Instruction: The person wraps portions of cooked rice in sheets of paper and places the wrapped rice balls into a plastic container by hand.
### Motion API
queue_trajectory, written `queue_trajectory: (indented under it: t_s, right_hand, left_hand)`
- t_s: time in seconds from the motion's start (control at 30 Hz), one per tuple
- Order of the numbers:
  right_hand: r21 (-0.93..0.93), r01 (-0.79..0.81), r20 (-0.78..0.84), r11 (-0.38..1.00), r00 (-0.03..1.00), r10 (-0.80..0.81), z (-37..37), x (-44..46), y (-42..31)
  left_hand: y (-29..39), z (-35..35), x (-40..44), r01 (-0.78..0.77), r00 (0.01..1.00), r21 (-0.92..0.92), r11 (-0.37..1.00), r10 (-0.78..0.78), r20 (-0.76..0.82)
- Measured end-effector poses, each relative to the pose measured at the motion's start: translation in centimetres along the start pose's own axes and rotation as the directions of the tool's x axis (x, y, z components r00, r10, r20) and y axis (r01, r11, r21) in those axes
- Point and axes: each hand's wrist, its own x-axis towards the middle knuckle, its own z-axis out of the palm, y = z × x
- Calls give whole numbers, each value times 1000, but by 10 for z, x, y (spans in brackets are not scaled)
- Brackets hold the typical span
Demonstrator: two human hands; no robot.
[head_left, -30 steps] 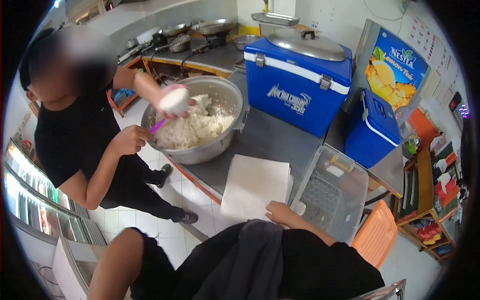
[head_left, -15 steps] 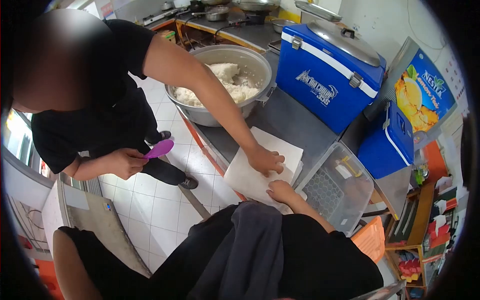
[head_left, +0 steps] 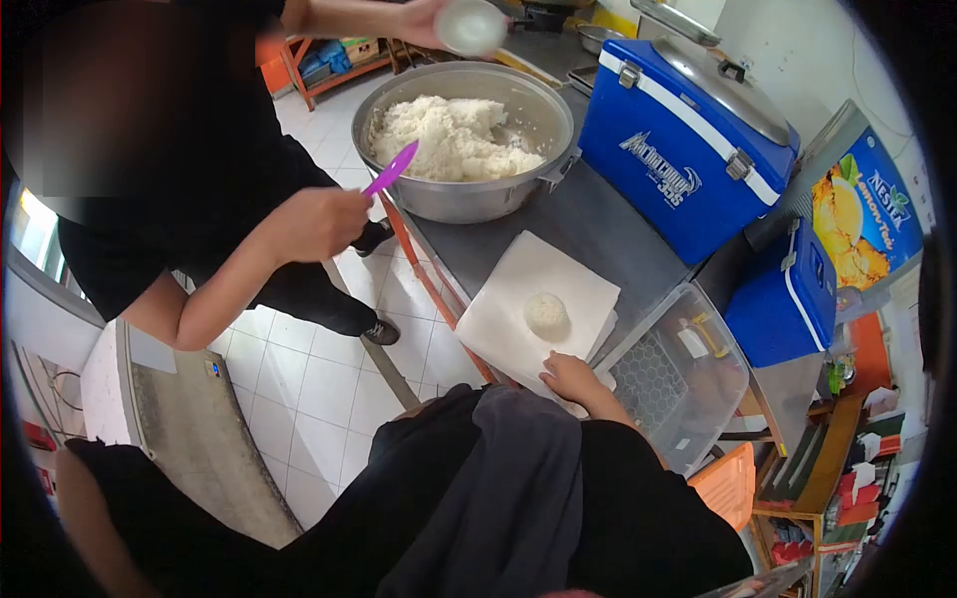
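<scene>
My right hand is at the near edge of a stack of white paper sheets, its fingers closed on the paper there. On the top sheet, just beyond my fingertips, sits a rounded mound of white rice. My left hand is out of view; only part of that arm shows at the lower left. Across from me, a co-worker in black holds a purple rice paddle in one hand and a small whitish bowl, blurred, in the other. A big metal pot of cooked rice stands beyond the paper.
A clear plastic bin adjoins the paper on the right. Behind it are a large blue cooler with a metal lid on top, and a smaller blue cooler. An orange plastic item is low on the right.
The co-worker's hand has lifted off the paper and moved back past the pot with the bowl, exposing the rice mound. The paddle has moved towards the pot. My right hand stays at the paper's edge.
</scene>
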Motion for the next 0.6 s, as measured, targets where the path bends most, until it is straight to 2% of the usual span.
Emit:
queue_trajectory:
  t_s: [0.1,0.17,0.23,0.33,0.6]
  right_hand:
    - [-13,30,-23,999,999,-30,6,1,6]
    - [-58,25,21,998,999,-24,10,2,9]
    - [-32,31,-24,999,999,-32,12,0,9]
    - [-27,9,16,1000,1000,-8,12,1,11]
    - [25,-5,-46,1000,999,6,3,-5,4]
  left_hand:
    - [1,0,-1,-2,1000,4,1000,2,-13]
    - [2,-3,-2,4,1000,9,1000,-4,-12]
    - [4,-4,-3,13,1000,14,1000,-12,-17]
    - [2,-5,-6,31,999,14,999,-30,-21]
    - [-11,13,-12,53,993,-39,998,-57,-99]
